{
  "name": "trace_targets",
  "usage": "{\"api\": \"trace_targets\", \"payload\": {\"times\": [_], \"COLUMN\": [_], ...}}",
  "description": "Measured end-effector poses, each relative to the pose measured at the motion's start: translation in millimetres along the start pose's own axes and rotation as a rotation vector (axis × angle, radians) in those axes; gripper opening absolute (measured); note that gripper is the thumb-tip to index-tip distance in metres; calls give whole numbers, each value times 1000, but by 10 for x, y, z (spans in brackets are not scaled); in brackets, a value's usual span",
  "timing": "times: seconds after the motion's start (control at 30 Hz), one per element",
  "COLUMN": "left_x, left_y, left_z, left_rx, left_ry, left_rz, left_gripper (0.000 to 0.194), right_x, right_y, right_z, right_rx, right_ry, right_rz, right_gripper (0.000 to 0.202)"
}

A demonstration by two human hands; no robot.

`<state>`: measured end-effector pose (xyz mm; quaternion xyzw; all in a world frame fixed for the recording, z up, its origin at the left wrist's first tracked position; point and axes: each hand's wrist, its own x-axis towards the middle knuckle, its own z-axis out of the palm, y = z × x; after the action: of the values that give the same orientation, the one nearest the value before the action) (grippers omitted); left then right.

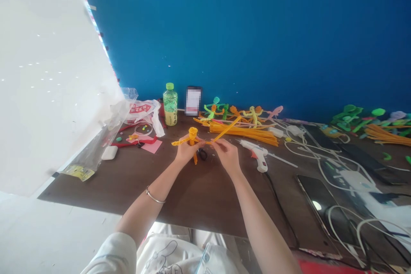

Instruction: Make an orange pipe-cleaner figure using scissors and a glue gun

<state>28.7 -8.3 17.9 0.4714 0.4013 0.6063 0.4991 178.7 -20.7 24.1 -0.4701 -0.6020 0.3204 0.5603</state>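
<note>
Between my hands is an orange pipe-cleaner figure (193, 133) with a round coiled head, one arm sticking out left and a leg hanging below. My left hand (187, 150) is closed around its body. My right hand (225, 153) pinches an orange pipe cleaner (228, 128) that runs from the figure and slants up to the right. Behind my right hand lies a bundle of orange pipe cleaners (247, 133). Partly hidden just past my left fingers is a small black ringed thing, perhaps scissor handles (202, 153).
A glue gun (257, 153) with its cord lies right of my hands. Finished pipe-cleaner figures (255, 115) rest along the blue wall. A green-capped bottle (170, 105), a phone (193, 100) and plastic bags (143, 111) stand behind. Cables and another phone (324, 205) are at right.
</note>
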Motion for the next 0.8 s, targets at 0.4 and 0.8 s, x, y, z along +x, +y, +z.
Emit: {"api": "trace_targets", "payload": {"times": [0.4,0.8], "left_x": [-28,12], "left_y": [5,-35], "left_z": [26,1], "left_rx": [23,-65], "left_ry": [-41,-2], "left_rz": [33,-13], "left_gripper": [18,22], "right_x": [-9,-31], "right_y": [-56,17], "right_z": [34,18], "right_rx": [90,-19], "right_ry": [13,-125], "right_rz": [86,-80], "right_gripper": [15,17]}}
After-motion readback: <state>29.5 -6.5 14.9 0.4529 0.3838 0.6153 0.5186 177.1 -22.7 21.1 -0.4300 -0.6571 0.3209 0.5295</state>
